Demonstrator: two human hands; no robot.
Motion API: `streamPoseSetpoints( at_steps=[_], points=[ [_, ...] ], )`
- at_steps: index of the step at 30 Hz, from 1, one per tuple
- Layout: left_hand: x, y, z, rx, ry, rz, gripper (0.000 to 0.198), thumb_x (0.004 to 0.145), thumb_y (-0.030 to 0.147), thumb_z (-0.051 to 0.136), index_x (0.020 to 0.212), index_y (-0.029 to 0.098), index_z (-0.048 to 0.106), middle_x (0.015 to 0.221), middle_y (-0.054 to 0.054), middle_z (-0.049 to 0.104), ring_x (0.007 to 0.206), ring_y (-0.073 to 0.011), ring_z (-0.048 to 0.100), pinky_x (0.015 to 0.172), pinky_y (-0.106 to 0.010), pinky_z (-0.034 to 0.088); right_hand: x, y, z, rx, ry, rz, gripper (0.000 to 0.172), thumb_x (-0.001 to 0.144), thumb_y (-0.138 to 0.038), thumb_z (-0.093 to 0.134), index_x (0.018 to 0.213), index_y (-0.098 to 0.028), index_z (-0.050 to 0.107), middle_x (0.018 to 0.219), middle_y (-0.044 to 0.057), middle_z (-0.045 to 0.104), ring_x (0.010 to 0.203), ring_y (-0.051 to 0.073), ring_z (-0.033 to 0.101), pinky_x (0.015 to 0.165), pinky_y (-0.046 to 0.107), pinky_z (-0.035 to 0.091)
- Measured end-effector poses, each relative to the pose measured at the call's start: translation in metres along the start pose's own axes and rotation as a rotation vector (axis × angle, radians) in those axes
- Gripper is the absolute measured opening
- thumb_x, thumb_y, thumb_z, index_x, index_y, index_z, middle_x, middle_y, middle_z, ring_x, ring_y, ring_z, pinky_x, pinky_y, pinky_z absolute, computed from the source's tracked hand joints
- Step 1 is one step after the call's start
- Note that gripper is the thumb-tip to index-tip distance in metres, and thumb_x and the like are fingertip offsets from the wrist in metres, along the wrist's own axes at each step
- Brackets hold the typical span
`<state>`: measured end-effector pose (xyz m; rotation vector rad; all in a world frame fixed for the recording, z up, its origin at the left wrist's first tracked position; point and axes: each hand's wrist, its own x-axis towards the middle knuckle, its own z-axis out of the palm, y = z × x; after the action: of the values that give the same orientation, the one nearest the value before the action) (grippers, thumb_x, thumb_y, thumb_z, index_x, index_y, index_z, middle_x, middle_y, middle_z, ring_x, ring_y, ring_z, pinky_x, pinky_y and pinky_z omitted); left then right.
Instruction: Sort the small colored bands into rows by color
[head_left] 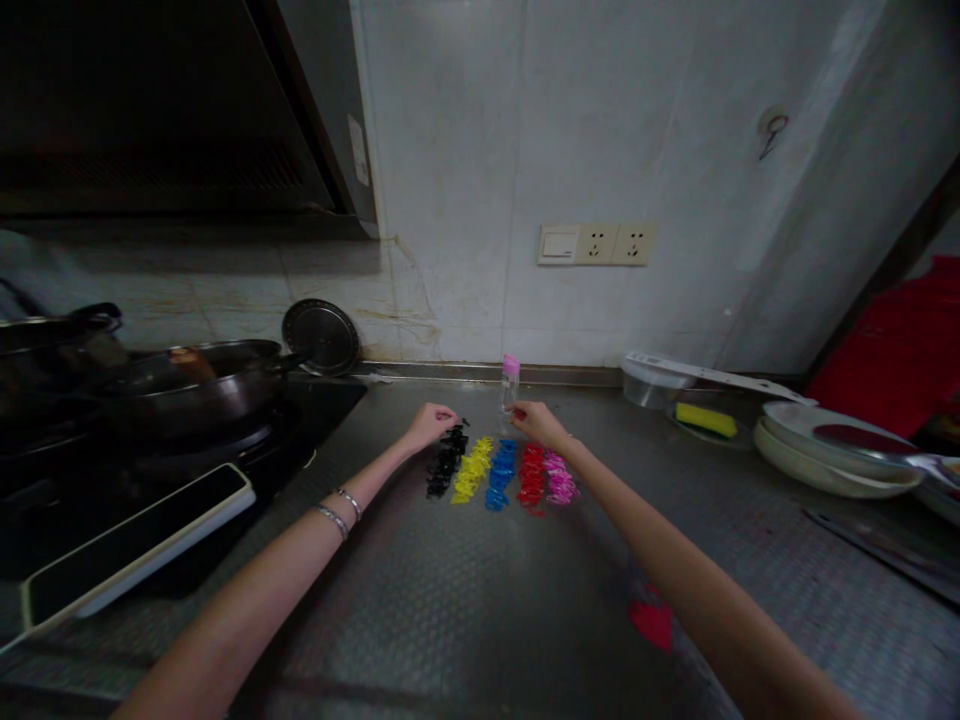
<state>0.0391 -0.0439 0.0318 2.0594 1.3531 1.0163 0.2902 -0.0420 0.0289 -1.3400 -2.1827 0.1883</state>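
Small bands lie in side-by-side strips on the metal counter (450,600): black (448,462), yellow (472,470), blue (501,475), red (532,478) and pink (560,477). My left hand (433,424) is at the far end of the black strip, fingers pinched; whatever they hold is too small to make out. A clear bottle with a pink cap (510,380) stands behind the strips. Beside its base is my right hand (536,422), thumb and finger closed together above the blue and red strips. What sits between those fingertips cannot be made out.
To the left are a stove with a pan (187,385) and a phone (142,545). At right sit a clear tub (652,382), a yellow sponge (705,420), stacked bowls (825,465) and a knife (877,550). A wall with sockets (615,245) rises behind.
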Motion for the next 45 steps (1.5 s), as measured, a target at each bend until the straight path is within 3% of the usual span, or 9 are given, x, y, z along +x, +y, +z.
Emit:
streamPoseSetpoints(
  at_steps=[6, 11, 19, 25, 29, 33, 39, 45],
  points=[
    [-0.003, 0.002, 0.001, 0.004, -0.018, -0.001, 0.028, 0.067, 0.028, 0.053, 0.078, 0.007, 0.068, 0.065, -0.006, 0.065, 0.056, -0.0119, 0.053, 0.054, -0.021, 0.039, 0.001, -0.031, 0.02, 0.034, -0.076, -0.108, 0.031, 0.074, -0.014, 0.048, 0.101, -0.015, 0.064, 0.09, 0.007, 0.067, 0.077, 0.015, 0.06, 0.073, 0.022, 0.044],
    [-0.002, 0.002, 0.001, 0.004, -0.035, 0.006, 0.028, 0.067, 0.029, 0.054, 0.078, 0.008, 0.068, 0.065, -0.006, 0.065, 0.057, -0.0123, 0.054, 0.055, -0.021, 0.04, -0.003, -0.036, 0.017, 0.05, -0.097, -0.144, 0.03, 0.071, -0.014, 0.053, 0.099, -0.014, 0.064, 0.092, 0.007, 0.067, 0.078, 0.015, 0.06, 0.072, 0.022, 0.045],
    [0.013, 0.017, 0.011, 0.145, -0.093, 0.036, 0.027, 0.067, 0.024, 0.051, 0.08, 0.009, 0.069, 0.068, -0.005, 0.066, 0.061, -0.013, 0.055, 0.059, -0.021, 0.041, -0.014, 0.01, -0.016, 0.059, 0.014, -0.06, 0.024, 0.075, -0.021, 0.052, 0.094, -0.016, 0.066, 0.085, 0.006, 0.068, 0.074, 0.015, 0.06, 0.07, 0.023, 0.046],
    [0.037, 0.042, 0.043, 0.398, -0.176, 0.156, 0.026, 0.07, 0.023, 0.051, 0.087, 0.015, 0.069, 0.079, -0.005, 0.067, 0.069, -0.0151, 0.058, 0.064, -0.022, 0.042, -0.026, 0.046, -0.03, -0.002, 0.059, 0.042, 0.024, 0.074, -0.02, 0.052, 0.093, -0.015, 0.066, 0.083, 0.006, 0.068, 0.074, 0.015, 0.061, 0.071, 0.023, 0.046],
    [0.046, 0.055, 0.07, 0.536, -0.212, 0.178, 0.024, 0.072, 0.025, 0.053, 0.091, 0.021, 0.068, 0.085, -0.008, 0.067, 0.077, -0.0197, 0.06, 0.068, -0.026, 0.043, -0.035, 0.052, -0.036, -0.017, 0.045, 0.08, 0.025, 0.074, -0.018, 0.051, 0.093, -0.015, 0.067, 0.085, 0.007, 0.068, 0.075, 0.015, 0.061, 0.074, 0.024, 0.045],
    [0.049, 0.059, 0.087, 0.636, -0.212, 0.185, 0.021, 0.074, 0.022, 0.053, 0.089, 0.019, 0.067, 0.089, -0.012, 0.065, 0.085, -0.0234, 0.06, 0.074, -0.029, 0.043, -0.044, 0.051, -0.042, -0.027, 0.026, 0.093, 0.026, 0.073, -0.018, 0.051, 0.093, -0.016, 0.067, 0.087, 0.006, 0.068, 0.077, 0.016, 0.061, 0.074, 0.023, 0.045],
    [0.051, 0.06, 0.092, 0.633, -0.21, 0.114, 0.02, 0.075, 0.023, 0.052, 0.087, 0.018, 0.067, 0.088, -0.012, 0.065, 0.085, -0.0217, 0.06, 0.075, -0.028, 0.043, -0.053, 0.057, -0.048, -0.056, 0.024, 0.095, 0.026, 0.073, -0.018, 0.05, 0.094, -0.017, 0.066, 0.087, 0.005, 0.068, 0.077, 0.016, 0.06, 0.071, 0.023, 0.044],
    [0.054, 0.058, 0.095, 0.64, -0.205, 0.149, 0.022, 0.077, 0.026, 0.05, 0.089, 0.021, 0.068, 0.088, -0.01, 0.066, 0.082, -0.0205, 0.06, 0.071, -0.026, 0.042, -0.053, 0.063, -0.049, -0.07, 0.013, 0.101, 0.026, 0.074, -0.019, 0.049, 0.095, -0.016, 0.066, 0.086, 0.006, 0.068, 0.077, 0.016, 0.06, 0.073, 0.024, 0.044]
  ],
)
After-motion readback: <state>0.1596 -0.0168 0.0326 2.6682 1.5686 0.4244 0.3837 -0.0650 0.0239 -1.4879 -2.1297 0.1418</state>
